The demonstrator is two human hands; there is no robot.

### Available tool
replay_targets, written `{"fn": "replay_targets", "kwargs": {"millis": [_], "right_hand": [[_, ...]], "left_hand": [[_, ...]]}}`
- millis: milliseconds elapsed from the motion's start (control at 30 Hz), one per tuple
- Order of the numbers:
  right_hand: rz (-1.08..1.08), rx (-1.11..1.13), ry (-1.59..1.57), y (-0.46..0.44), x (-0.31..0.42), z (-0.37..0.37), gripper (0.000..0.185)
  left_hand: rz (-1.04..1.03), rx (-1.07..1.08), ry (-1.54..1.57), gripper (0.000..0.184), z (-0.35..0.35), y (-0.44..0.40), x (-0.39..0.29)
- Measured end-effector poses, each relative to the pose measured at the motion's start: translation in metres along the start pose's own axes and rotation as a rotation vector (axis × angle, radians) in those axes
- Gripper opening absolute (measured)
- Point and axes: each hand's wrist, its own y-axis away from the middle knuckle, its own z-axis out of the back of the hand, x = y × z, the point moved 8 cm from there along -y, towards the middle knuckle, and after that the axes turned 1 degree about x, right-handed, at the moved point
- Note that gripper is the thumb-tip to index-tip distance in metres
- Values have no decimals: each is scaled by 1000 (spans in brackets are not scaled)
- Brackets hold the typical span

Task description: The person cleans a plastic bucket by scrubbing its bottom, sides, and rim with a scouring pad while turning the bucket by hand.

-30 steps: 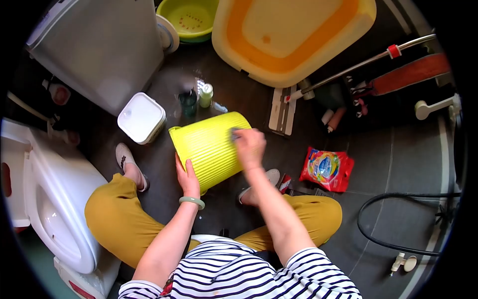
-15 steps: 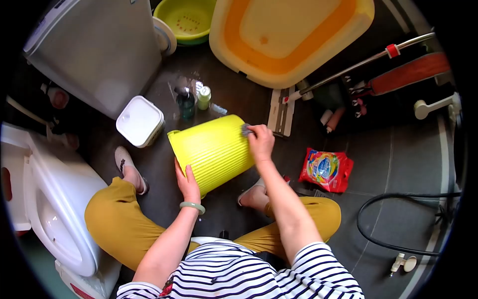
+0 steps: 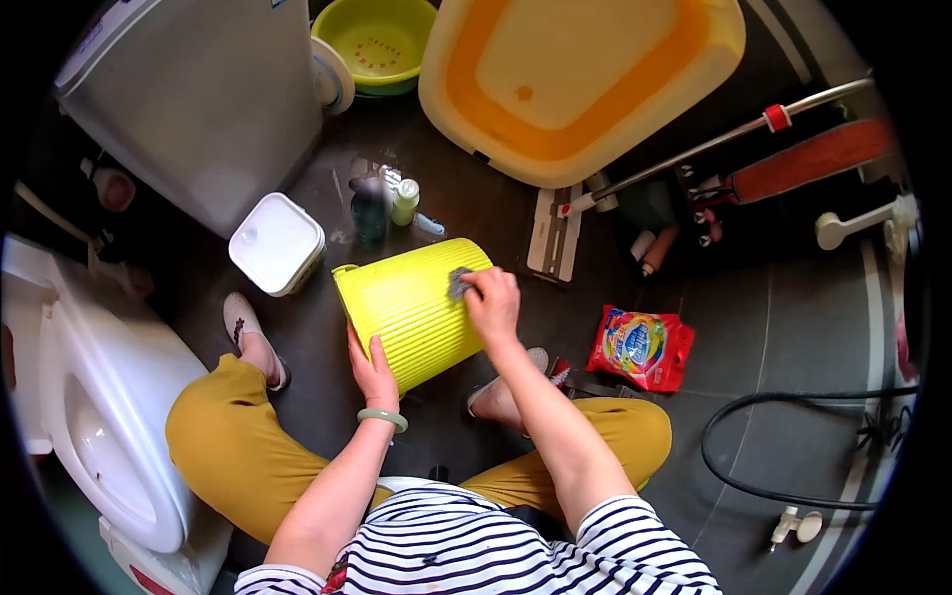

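Right hand (image 3: 493,303): fingertips pinched on grey scrubber (image 3: 459,284), scrubber pressed to ribbed side of yellow bin (image 3: 412,312). Left hand (image 3: 373,371): spread around bin's near side, thumb up, holding it; other fingers partly hidden by bin. Bin on its side, tilted, in front of person, between shoes (image 3: 248,322). Bin's inside and underside out of sight; cannot tell whether it touches floor (image 3: 327,372). Dark bottle (image 3: 369,216) beyond bin blurry. Orange-and-cream tub (image 3: 585,79) cut off at top edge.

Striped top (image 3: 446,555), mustard trousers (image 3: 233,446), pale-green bangle (image 3: 383,415); shoes (image 3: 239,315) apparently beige.
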Motion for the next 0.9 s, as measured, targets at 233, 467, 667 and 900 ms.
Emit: {"fn": "replay_targets", "kwargs": {"millis": [233,467,667,900], "right_hand": [[-166,-92,109,-13,-31,3,12],[-173,-64,93,-21,-43,6,14],[11,7,24,-8,3,-7,15],[6,-4,-27,2,-3,-9,15]], "left_hand": [[-13,7,12,53,-2,-4,-3],[-23,-3,-22,52,0,-3,-1],[8,2,-4,53,-2,-1,5],[-8,-1,20,54,-3,0,3]]}}
